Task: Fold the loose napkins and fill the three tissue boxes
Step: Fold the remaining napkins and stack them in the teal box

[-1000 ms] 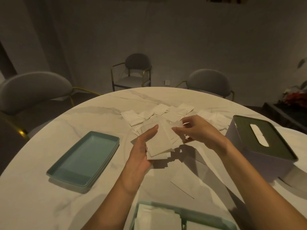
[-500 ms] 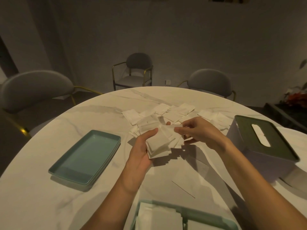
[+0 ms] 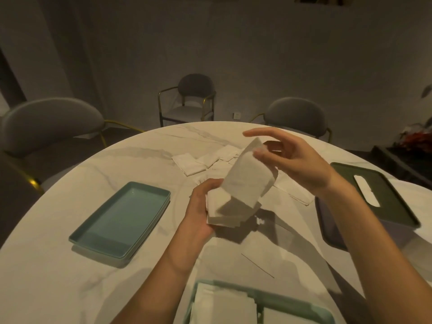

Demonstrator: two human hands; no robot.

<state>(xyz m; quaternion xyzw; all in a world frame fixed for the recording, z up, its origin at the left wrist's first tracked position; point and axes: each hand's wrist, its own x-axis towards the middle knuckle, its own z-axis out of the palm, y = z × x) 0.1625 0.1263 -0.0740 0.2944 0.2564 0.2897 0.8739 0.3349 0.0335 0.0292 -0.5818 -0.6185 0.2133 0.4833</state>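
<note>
Dim room, round marble bench (image 3: 70, 288). Left hand (image 3: 201, 206) gripping a white napkin stack (image 3: 230, 210) above the bench, right hand (image 3: 287, 160) pinching one soft, curling napkin (image 3: 247, 176) over it. Loose napkins (image 3: 194, 163) lying behind, green-lidded tissue box (image 3: 383, 197) sitting at right.

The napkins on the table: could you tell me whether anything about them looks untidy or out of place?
Yes. Loose napkins lie scattered, overlapping at odd angles, on the far table. The stack in the left hand is uneven, edges stepped rather than flush.
</note>
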